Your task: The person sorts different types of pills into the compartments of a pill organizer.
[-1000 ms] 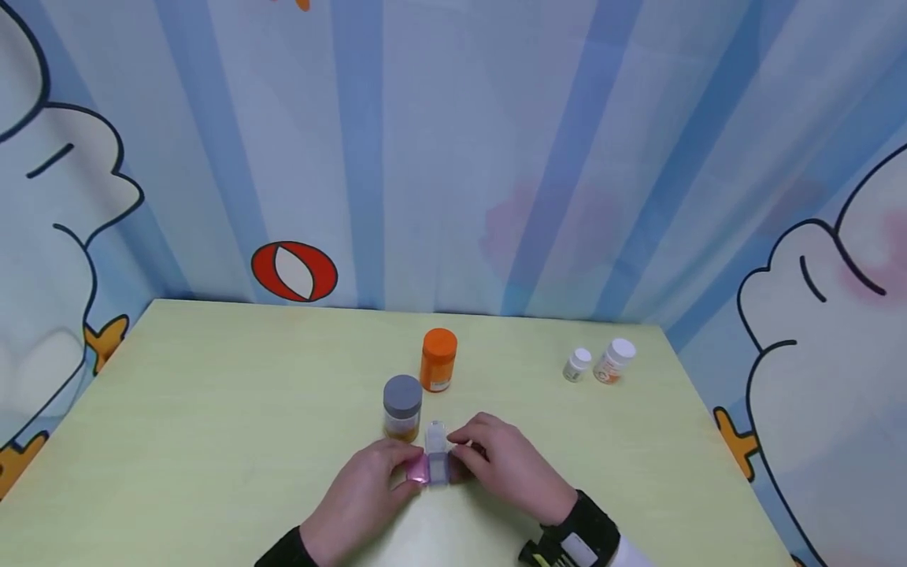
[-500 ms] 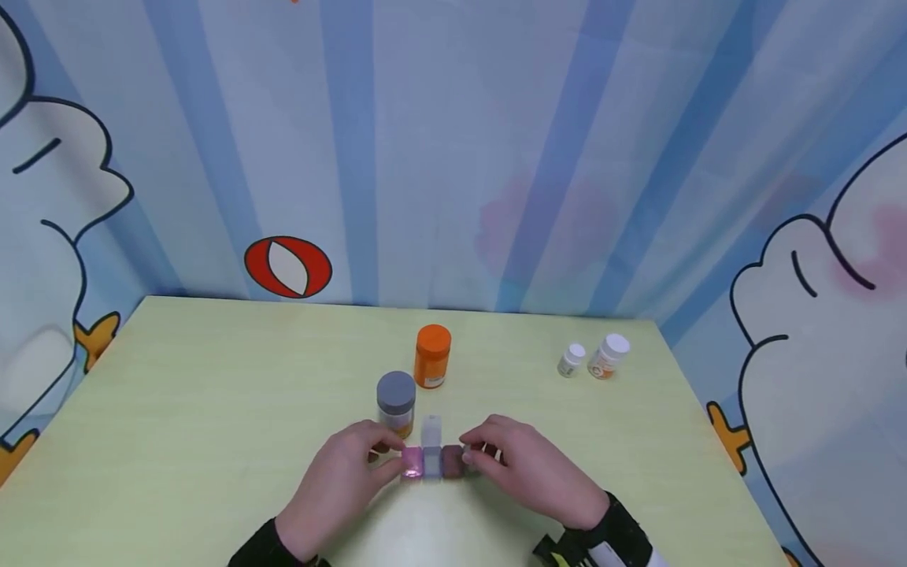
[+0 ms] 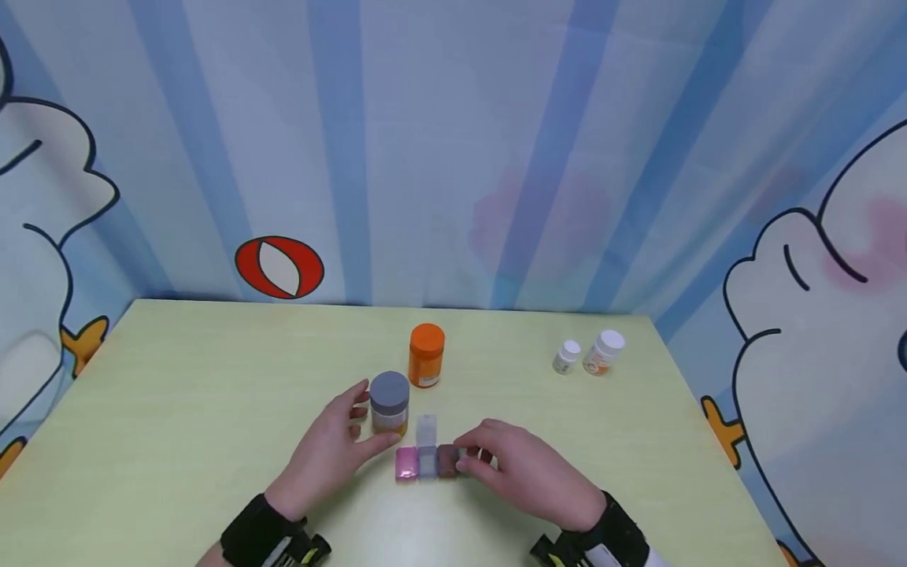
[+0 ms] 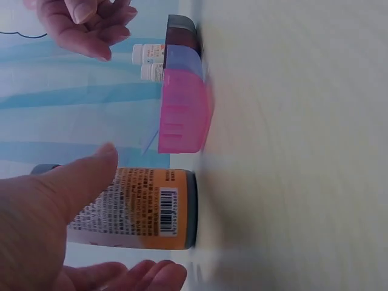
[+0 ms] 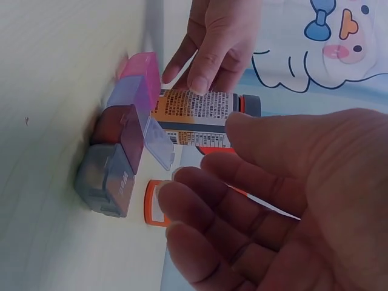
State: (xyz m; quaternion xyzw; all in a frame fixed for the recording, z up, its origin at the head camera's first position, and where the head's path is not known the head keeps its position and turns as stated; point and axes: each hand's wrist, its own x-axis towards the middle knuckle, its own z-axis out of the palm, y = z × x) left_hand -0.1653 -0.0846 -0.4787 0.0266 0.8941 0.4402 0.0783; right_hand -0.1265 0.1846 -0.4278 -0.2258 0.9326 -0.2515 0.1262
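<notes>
A pill organizer stands on the table, with a pink compartment (image 3: 406,465), a bluish clear one (image 3: 427,463), a brown one (image 3: 448,461) and a grey one (image 5: 104,179). The bluish compartment's lid (image 3: 427,430) is raised. My left hand (image 3: 326,449) spreads around a grey-lidded bottle (image 3: 389,403), thumb at its near side. In the left wrist view a gap shows between the bottle and the fingertips (image 4: 167,276). My right hand (image 3: 524,472) is beside the organizer's right end, fingers loosely bent, holding nothing; it hides the grey compartment in the head view.
An orange bottle (image 3: 427,356) stands behind the grey-lidded one. A small white-capped bottle (image 3: 566,357) and a larger one (image 3: 604,352) stand at the back right of the table (image 3: 212,378). A striped blue curtain (image 3: 425,157) hangs behind.
My left hand has left the pink end of the organizer and moved up and left to the grey-lidded bottle, its fingers spreading. The right hand has drawn slightly away from the raised lid.
</notes>
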